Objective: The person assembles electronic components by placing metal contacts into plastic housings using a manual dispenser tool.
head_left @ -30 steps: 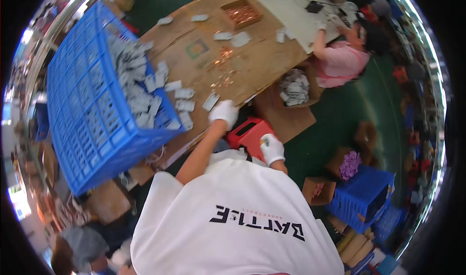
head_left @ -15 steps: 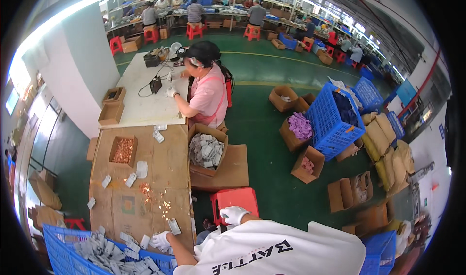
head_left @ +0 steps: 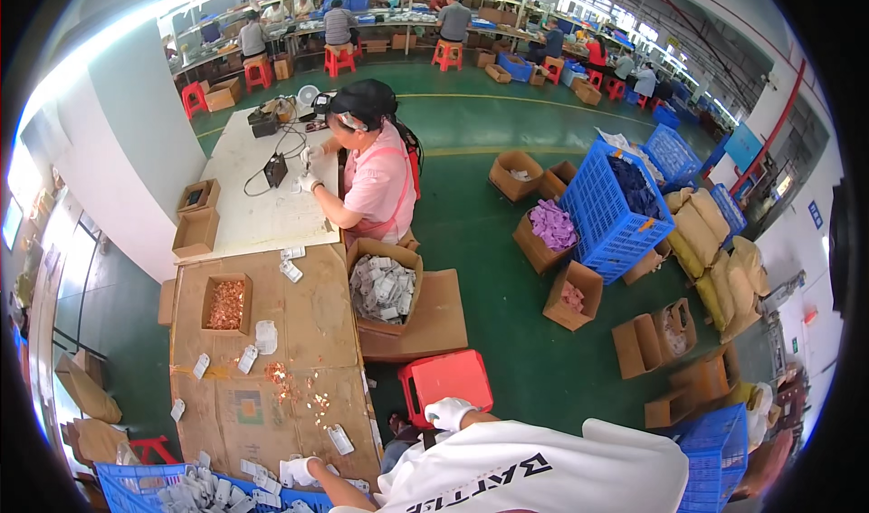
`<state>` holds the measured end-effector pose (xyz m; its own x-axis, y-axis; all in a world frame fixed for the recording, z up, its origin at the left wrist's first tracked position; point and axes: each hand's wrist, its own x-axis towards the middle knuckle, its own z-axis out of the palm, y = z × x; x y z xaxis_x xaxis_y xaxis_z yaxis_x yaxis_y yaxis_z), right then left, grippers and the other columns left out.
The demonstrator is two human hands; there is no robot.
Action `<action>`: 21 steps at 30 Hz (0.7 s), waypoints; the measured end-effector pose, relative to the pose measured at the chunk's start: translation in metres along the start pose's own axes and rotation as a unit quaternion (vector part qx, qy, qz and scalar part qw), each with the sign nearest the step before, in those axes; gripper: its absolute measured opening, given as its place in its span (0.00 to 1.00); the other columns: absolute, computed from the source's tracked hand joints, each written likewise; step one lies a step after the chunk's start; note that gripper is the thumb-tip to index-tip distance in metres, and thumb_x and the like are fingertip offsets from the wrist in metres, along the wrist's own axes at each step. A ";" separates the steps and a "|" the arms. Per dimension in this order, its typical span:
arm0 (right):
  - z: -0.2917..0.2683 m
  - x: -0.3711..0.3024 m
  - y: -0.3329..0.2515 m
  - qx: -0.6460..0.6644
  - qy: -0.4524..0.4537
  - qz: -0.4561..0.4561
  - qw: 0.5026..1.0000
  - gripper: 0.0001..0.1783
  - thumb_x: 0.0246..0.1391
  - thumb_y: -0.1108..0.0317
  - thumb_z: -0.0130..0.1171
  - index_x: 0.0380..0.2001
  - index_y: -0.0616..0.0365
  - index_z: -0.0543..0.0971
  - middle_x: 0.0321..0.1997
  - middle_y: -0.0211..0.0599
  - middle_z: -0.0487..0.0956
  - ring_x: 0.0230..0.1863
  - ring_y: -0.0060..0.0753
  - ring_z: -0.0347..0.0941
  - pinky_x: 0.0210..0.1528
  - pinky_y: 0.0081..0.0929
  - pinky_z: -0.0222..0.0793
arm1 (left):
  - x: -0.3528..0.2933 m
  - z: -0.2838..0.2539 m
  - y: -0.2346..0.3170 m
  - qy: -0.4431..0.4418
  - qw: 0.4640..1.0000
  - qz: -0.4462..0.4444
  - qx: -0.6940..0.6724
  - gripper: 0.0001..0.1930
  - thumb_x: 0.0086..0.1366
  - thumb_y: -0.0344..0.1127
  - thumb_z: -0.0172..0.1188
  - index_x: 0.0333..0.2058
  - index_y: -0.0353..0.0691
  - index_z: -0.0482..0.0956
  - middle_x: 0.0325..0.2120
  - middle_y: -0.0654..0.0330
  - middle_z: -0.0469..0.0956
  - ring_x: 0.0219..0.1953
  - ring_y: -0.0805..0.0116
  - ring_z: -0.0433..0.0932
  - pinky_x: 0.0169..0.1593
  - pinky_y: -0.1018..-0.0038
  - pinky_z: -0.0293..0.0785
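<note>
From my remote seat I see the flat, creased cardboard tabletop point(head_left: 303, 305) stretching ahead, with the blue plastic crate point(head_left: 116, 488) at its near end and the smooth red stool point(head_left: 450, 377) to its right. The gloved right hand point(head_left: 449, 413) shows palm-down over the stool's near edge, fingers loosely bent; I can't tell whether it grips anything. The gloved left hand point(head_left: 300, 470) reaches low beside the crate, right next to flat, white pieces point(head_left: 217, 492) heaped inside; its grasp I can't make out.
</note>
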<state>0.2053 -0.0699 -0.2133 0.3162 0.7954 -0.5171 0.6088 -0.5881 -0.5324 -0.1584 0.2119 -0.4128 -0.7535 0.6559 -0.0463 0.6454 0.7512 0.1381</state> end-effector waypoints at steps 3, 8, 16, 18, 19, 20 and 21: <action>0.000 0.001 -0.001 -0.015 -0.012 0.001 1.000 0.08 0.47 0.65 0.52 0.32 0.47 0.78 0.32 0.41 0.80 0.36 0.49 0.76 0.38 0.44 0.70 | 0.000 -0.003 0.001 -0.018 0.999 -0.019 -0.025 0.09 0.63 0.39 0.47 0.37 0.51 0.76 0.37 0.62 0.75 0.42 0.60 0.76 0.37 0.58 0.76; 0.003 0.005 0.002 -0.022 -0.031 0.003 0.999 0.08 0.48 0.65 0.51 0.32 0.48 0.77 0.33 0.40 0.80 0.36 0.48 0.76 0.39 0.44 0.69 | -0.032 -0.016 0.024 -0.057 0.995 -0.049 -0.068 0.09 0.63 0.39 0.47 0.37 0.50 0.76 0.35 0.61 0.76 0.41 0.60 0.77 0.37 0.58 0.77; -0.013 0.025 -0.012 0.006 0.013 -0.035 0.999 0.08 0.50 0.66 0.49 0.33 0.52 0.73 0.36 0.44 0.78 0.40 0.51 0.74 0.39 0.46 0.68 | -0.022 -0.126 0.098 0.163 0.936 0.275 -0.148 0.16 0.60 0.29 0.51 0.47 0.35 0.69 0.47 0.50 0.71 0.47 0.56 0.72 0.51 0.66 0.68; -0.020 0.030 -0.022 -0.007 0.022 -0.062 0.998 0.07 0.49 0.66 0.49 0.32 0.53 0.73 0.36 0.43 0.78 0.39 0.50 0.75 0.39 0.47 0.67 | -0.025 -0.140 0.116 0.139 0.881 0.378 -0.249 0.15 0.58 0.27 0.50 0.46 0.34 0.70 0.46 0.51 0.72 0.46 0.56 0.72 0.51 0.66 0.68; -0.023 0.031 -0.026 0.008 0.048 -0.076 0.996 0.07 0.49 0.66 0.49 0.31 0.53 0.72 0.34 0.42 0.77 0.38 0.50 0.74 0.38 0.47 0.67 | -0.030 -0.147 0.127 0.111 0.810 0.465 -0.339 0.15 0.56 0.25 0.50 0.44 0.34 0.70 0.45 0.51 0.72 0.45 0.55 0.72 0.50 0.66 0.67; -0.027 0.030 -0.028 0.038 0.066 -0.088 0.993 0.06 0.51 0.65 0.48 0.31 0.53 0.72 0.33 0.41 0.77 0.37 0.50 0.74 0.38 0.45 0.67 | -0.064 -0.169 0.147 -0.059 0.746 0.455 -0.483 0.15 0.52 0.21 0.48 0.40 0.33 0.71 0.41 0.53 0.73 0.41 0.60 0.73 0.46 0.70 0.69; -0.033 0.028 -0.029 0.068 0.084 -0.102 0.989 0.06 0.52 0.65 0.48 0.31 0.54 0.71 0.33 0.40 0.76 0.36 0.50 0.73 0.37 0.44 0.66 | -0.092 -0.185 0.163 -0.209 0.697 0.428 -0.535 0.13 0.51 0.20 0.48 0.37 0.34 0.71 0.37 0.55 0.73 0.38 0.63 0.72 0.43 0.71 0.69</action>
<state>0.2203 -0.0258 -0.1903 0.3215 0.9055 -0.2769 0.5717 -0.4188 -0.7055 -0.0067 0.2599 -0.2033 0.0981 0.9626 0.2527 0.2036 -0.2679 0.9417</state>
